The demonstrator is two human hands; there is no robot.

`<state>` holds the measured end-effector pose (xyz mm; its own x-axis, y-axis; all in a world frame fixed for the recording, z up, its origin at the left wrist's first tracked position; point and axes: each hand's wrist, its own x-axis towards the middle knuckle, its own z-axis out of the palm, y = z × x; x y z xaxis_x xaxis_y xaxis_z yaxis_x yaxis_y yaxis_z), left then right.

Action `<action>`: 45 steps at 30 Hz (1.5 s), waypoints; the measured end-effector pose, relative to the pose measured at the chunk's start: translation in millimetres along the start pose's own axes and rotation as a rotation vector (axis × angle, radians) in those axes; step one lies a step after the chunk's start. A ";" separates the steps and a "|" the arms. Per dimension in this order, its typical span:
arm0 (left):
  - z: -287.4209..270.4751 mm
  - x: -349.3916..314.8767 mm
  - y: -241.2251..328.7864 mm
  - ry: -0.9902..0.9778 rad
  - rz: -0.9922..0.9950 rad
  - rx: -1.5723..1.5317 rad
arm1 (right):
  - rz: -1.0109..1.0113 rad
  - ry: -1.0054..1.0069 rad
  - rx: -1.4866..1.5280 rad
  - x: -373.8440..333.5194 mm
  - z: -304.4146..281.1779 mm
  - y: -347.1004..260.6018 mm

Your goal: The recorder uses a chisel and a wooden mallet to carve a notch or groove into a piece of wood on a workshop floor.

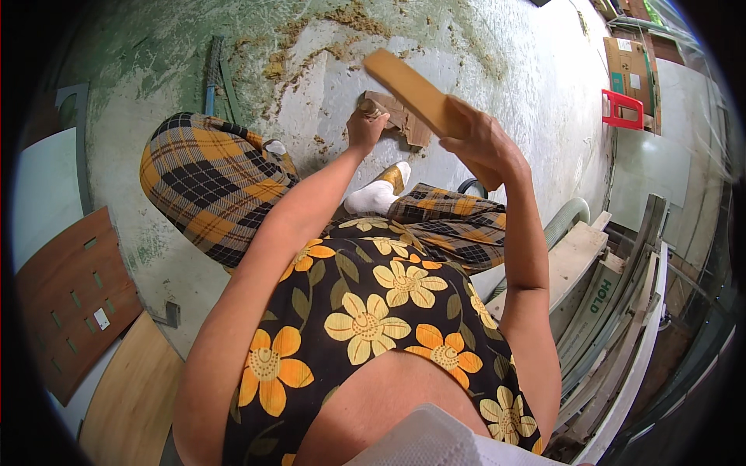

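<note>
My right hand point(489, 144) is closed around a long flat wooden bar point(412, 89), lifted at a slant with its far end pointing up and left. Beneath the bar, a dark brown piece of wood point(418, 133) with ragged edges lies on the floor. My left hand point(367, 129) is a closed fist at the left side of that wood, its fingers wrapped round a short thing with a rounded top point(373, 107); most of it is hidden, so its kind cannot be told.
Wood shavings point(353, 17) litter the far floor. A narrow blue-ended tool point(211, 81) lies at the far left. Brown slotted board point(74, 299) and a pale panel point(132, 396) stand left. Stacked planks point(579, 252), a grey hose point(569, 217) and a red stool point(624, 109) are right.
</note>
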<state>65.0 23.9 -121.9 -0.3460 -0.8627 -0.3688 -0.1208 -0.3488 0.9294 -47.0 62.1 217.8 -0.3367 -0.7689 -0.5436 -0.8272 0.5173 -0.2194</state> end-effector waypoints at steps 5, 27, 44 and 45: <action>-6.7 -1.7 5.9 -0.008 0.030 0.058 | 0.163 0.011 -0.074 20.5 47.7 97.9; -17.6 18.2 6.3 0.087 -0.059 -0.025 | 0.386 -0.233 0.035 36.5 119.1 142.9; -19.6 2.1 21.2 0.123 0.196 0.056 | 0.377 -0.203 0.082 30.1 123.7 148.3; -19.6 2.0 20.4 0.142 0.222 0.073 | 0.376 -0.205 0.082 30.0 123.1 146.3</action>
<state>80.1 7.9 -103.9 -0.2378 -0.9597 -0.1494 -0.1250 -0.1223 0.9846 -122.7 161.0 69.7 -0.5046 -0.4352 -0.7456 -0.6226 0.7818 -0.0349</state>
